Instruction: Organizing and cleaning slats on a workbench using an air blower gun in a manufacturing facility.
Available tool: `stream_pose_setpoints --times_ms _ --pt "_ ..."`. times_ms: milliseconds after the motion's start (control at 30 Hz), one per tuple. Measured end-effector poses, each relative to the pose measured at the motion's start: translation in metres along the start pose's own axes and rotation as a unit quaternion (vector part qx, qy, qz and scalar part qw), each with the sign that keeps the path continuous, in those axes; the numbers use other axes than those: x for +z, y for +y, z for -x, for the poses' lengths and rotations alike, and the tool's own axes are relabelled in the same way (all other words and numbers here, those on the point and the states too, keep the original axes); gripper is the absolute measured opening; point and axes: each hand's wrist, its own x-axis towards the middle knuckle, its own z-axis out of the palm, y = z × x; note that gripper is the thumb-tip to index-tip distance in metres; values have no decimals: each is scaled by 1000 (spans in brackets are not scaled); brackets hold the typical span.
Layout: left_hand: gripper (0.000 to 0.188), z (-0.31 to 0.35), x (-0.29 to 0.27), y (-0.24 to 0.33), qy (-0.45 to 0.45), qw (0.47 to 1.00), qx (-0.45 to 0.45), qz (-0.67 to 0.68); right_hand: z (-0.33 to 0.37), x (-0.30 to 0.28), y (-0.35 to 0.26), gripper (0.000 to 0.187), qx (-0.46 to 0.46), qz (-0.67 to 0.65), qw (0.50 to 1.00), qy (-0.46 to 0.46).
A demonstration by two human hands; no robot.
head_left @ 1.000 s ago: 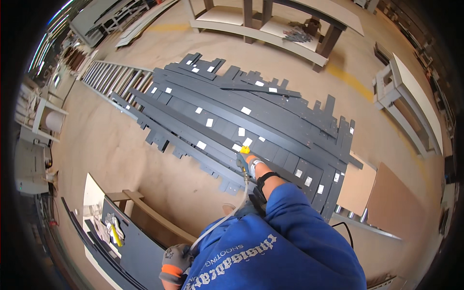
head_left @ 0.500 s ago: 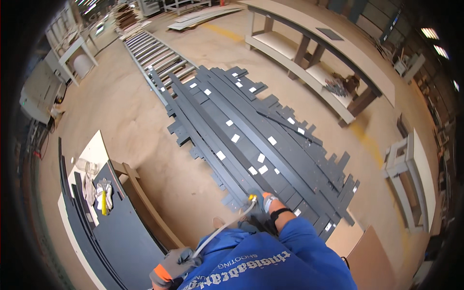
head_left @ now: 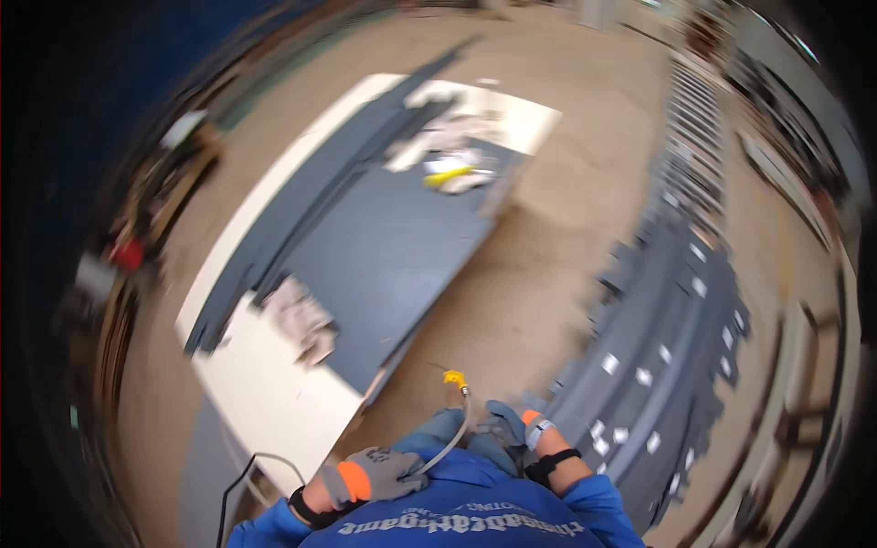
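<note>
My left hand (head_left: pixel 391 472), in a grey glove with an orange cuff band, is closed on a pale flexible hose (head_left: pixel 449 447) near my waist. At the hose's far end is a yellow air blow gun (head_left: pixel 455 378) with a thin nozzle, over the floor in front of my legs. To the right of the gun, and apart from it, is my gloved right hand (head_left: pixel 505 425). Its fingers look loosely spread with nothing seen in them, though motion blurs them. The workbench (head_left: pixel 274 402) beside my left hand carries a dark grey panel (head_left: pixel 375 247).
On the bench lie long dark strips (head_left: pixel 320 196), a crumpled cloth (head_left: pixel 301 320) and pale gloves with a yellow-handled tool (head_left: pixel 449 175). At right, dark boards (head_left: pixel 630 338) with white labels lie on a roller conveyor (head_left: pixel 694 128). Bare floor (head_left: pixel 521 301) runs between them.
My view has swung left, bringing the bench to the middle and the boards to the right. The blow gun, earlier at my right hand, is now apart from it; my left hand still grips the hose.
</note>
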Motion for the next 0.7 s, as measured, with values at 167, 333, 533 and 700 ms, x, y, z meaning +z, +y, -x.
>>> stream_pose_setpoints --times_ms 167,333,533,700 --pt "33 57 44 -14 90 987 -102 87 -74 34 -56 47 425 -439 792 -12" --pt "32 100 91 -15 140 963 -186 133 -100 71 -63 69 472 -417 763 -145" --pt "25 142 134 -31 267 938 -70 212 -125 135 -77 72 542 -270 766 -218" --pt "23 192 166 -53 338 917 -10 211 -140 175 -55 59 496 -44 817 -292"
